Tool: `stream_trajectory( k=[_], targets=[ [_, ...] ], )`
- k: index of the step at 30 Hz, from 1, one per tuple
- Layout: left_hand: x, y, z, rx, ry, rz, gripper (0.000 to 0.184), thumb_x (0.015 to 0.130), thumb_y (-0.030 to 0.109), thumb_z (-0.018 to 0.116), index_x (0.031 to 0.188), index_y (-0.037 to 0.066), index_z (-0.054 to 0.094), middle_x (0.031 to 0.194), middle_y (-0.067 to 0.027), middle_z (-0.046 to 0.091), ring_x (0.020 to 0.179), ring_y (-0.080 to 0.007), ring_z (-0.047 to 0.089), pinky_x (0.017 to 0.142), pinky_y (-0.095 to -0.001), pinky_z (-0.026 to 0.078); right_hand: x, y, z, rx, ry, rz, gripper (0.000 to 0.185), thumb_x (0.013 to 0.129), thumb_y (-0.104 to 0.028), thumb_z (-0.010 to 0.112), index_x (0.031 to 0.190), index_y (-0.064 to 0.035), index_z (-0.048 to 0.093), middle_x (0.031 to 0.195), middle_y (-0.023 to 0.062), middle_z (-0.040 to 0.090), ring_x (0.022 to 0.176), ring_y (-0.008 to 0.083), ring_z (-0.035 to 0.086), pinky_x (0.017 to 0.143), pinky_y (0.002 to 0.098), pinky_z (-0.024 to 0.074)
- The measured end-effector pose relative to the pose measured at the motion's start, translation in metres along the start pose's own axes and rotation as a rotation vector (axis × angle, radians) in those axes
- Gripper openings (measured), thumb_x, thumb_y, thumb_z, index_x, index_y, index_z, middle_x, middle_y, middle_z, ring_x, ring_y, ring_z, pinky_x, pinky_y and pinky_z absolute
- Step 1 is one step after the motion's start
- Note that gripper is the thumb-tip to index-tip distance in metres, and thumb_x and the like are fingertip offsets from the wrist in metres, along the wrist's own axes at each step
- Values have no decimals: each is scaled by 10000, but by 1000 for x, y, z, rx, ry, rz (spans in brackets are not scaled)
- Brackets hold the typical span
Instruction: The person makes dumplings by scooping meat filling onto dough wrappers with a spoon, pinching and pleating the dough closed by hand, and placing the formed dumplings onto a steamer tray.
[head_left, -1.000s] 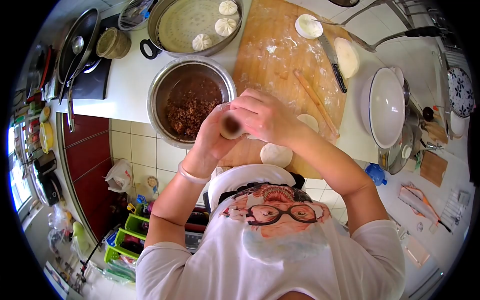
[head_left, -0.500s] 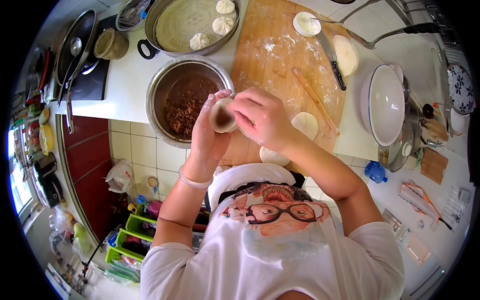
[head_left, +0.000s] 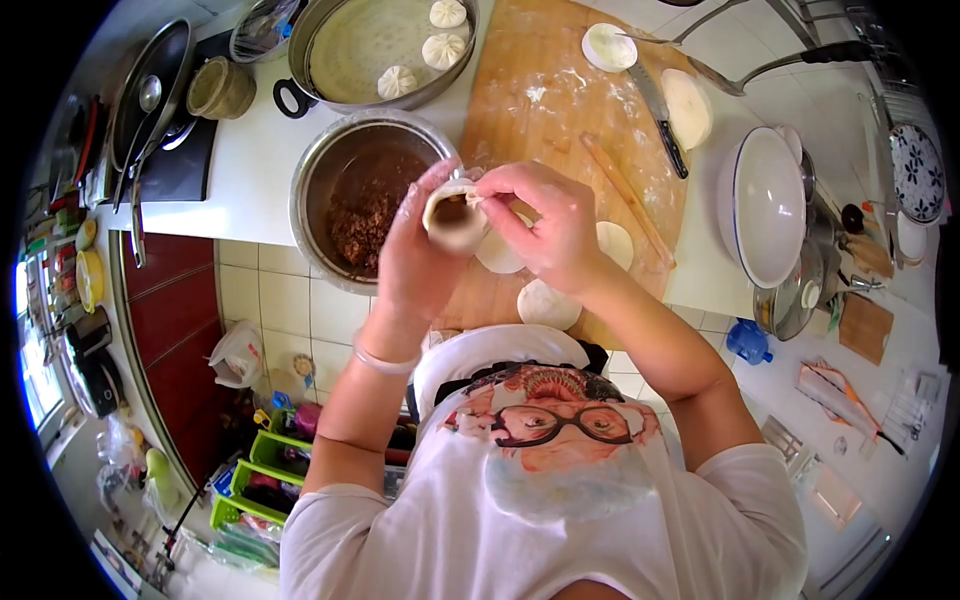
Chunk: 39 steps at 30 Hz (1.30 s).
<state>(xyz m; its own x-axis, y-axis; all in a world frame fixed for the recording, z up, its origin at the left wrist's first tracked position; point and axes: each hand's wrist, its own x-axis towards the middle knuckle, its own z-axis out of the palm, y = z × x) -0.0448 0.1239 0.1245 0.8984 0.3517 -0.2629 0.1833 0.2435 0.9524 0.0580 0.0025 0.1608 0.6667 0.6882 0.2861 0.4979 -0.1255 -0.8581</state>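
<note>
My left hand (head_left: 415,255) cups a half-formed bun (head_left: 452,232), a dough wrapper with brown filling inside its open top. With fingertips pinched on the right side of the bun's rim, my right hand (head_left: 545,222) draws the dough into a fold. Just left of my hands sits a steel bowl (head_left: 305,215) of brown minced filling (head_left: 360,230). Flat dough rounds lie on the wooden board: one (head_left: 548,304) near the front edge, another (head_left: 614,243) right of my wrist, and one (head_left: 500,252) partly hidden beneath my right hand.
A steamer pan (head_left: 330,60) holding pleated buns (head_left: 444,50) stands behind the bowl. On the floured board (head_left: 540,130) are a rolling pin (head_left: 630,200), a knife (head_left: 660,120), a dough piece (head_left: 690,110) and a small white dish (head_left: 609,47). A white basin (head_left: 768,205) stands at right.
My right hand has shifted slightly and its fingers now pinch the bun's rim. The bun has turned and tilted in my left hand, and more dough rounds show below.
</note>
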Motion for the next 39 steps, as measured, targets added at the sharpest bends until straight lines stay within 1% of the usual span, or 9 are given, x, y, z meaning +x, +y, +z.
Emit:
stream_trajectory(
  k=[1,5,16,20,21,22,24,34,39],
  targets=[
    [0,-4,3,-201,15,-31,452,1037,389,344,1344,83,472,1202,-78,596,1125,-231,572,931,-405,477,1,-2,2,73,0,133,95,814,-53,668,908,-51,654,864,112,657,810,294,638,711,373,520],
    [1,-13,6,-845,58,-159,391,1033,331,374,1297,76,510,1195,-74,602,1139,-225,562,980,-399,447,-4,7,7,-15,-33,88,103,803,-20,654,904,-41,649,859,111,648,799,307,630,682,390,514],
    [6,-20,-7,-742,-78,-308,298,1009,214,424,1210,41,560,1140,-97,626,1063,-202,606,926,-350,490,-2,10,-2,-200,-186,-360,165,737,-2,695,887,-48,643,998,74,623,910,257,632,718,355,530],
    [11,3,-11,-694,-209,-260,328,1017,205,413,1263,18,523,1173,-105,615,1076,-211,606,937,-348,489,-1,2,-10,-127,-155,-245,169,756,-7,687,916,-42,645,965,86,630,881,259,639,704,350,529],
    [8,0,-5,-694,-215,-260,328,1017,205,413,1263,18,523,1173,-105,615,1076,-211,606,937,-348,489,1,-6,-11,-9,-127,-35,156,768,-9,680,917,-40,644,940,97,629,854,272,636,700,361,526],
    [3,-4,5,-478,-146,-57,336,1023,218,417,1278,16,503,1201,-114,589,1103,-222,587,981,-365,463,3,-10,-12,111,-96,171,144,780,-12,672,919,-38,644,916,108,629,827,286,633,696,372,524],
    [5,-5,8,-1019,-81,-224,370,1038,252,389,1318,22,465,1236,-127,563,1169,-257,544,1055,-417,409,0,-1,-7,48,-92,153,152,782,13,676,925,-32,655,910,105,631,783,278,632,693,356,525],
    [10,-20,5,-865,-163,-345,323,1035,253,388,1257,66,529,1186,-95,599,1101,-219,579,969,-415,454,-2,8,-11,-285,-230,-328,165,687,15,666,830,-39,603,923,97,611,918,300,602,743,383,508],
    [16,-15,-3,-831,-279,-419,381,1040,309,373,1271,48,528,1202,-108,600,1122,-232,579,973,-420,459,-2,7,-20,-219,-255,-233,168,727,19,677,876,-20,608,937,98,623,861,289,623,720,368,518]
  ],
)
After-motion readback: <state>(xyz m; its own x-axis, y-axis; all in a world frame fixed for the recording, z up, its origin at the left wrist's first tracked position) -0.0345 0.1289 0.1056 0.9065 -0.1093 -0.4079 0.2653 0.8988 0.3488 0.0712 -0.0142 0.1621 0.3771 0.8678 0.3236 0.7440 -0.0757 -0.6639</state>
